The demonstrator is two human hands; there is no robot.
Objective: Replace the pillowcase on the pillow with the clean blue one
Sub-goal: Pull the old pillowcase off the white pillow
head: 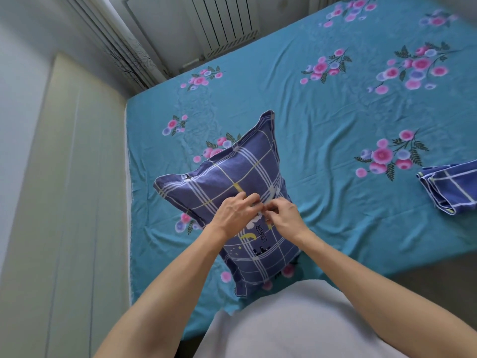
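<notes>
Pillow (pixel 227 182) in its blue plaid pillowcase (pixel 260 249) lies on the bed (pixel 322 104), near the edge closest to the person, tilted diagonally w/ one flanged corner pointing up toward the far side. Left hand (pixel 236 211) and right hand (pixel 284 215) meet at the middle of the pillow's top face. Both have fingers curled, tips together, pinching the fabric of the pillowcase at a seam/closure line; what exactly is between the fingertips is too small to tell. Hands nearly touch each other. Both forearms bare, reaching in from the bottom of the view over a white shirt (pixel 296 326).

Pillowcase print: white & yellow grid lines on blue-purple, plus a moon, stars and the word "LOWER" just below the hands.

Clean blue pillowcase (pixel 449 187), same plaid pattern, sits folded on the bed at the right edge of view, well apart from the pillow, partly cut off by the frame.

Bed sheet is teal w/ pink & lilac flower clusters, some wrinkles across it. Pale yellow-cream headboard panel (pixel 77 189) runs along the left side of the bed. White radiator (pixel 222 21) stands against the far wall, w/ a curtain (pixel 121 45) hanging at the corner left of it.
</notes>
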